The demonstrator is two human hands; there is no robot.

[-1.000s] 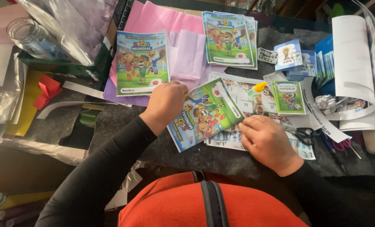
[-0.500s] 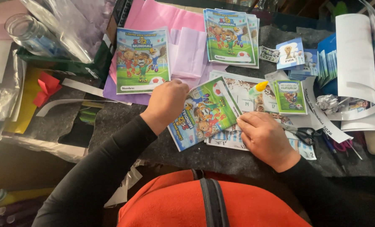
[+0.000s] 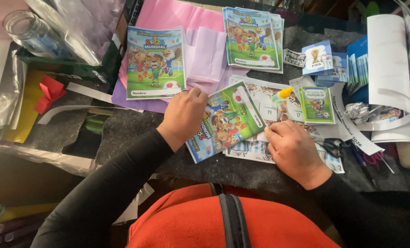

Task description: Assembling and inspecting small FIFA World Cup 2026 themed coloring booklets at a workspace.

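Pressing down, left hand (image 3: 184, 117) fingers flat on tilted colouring booklet (image 3: 228, 121), right hand (image 3: 294, 151) fingers curled at its lower edge

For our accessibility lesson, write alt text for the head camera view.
Two hands, left and right, press a cartoon booklet flat on a dark table. Matching booklets lie on pink paper above; scissors sit at right.
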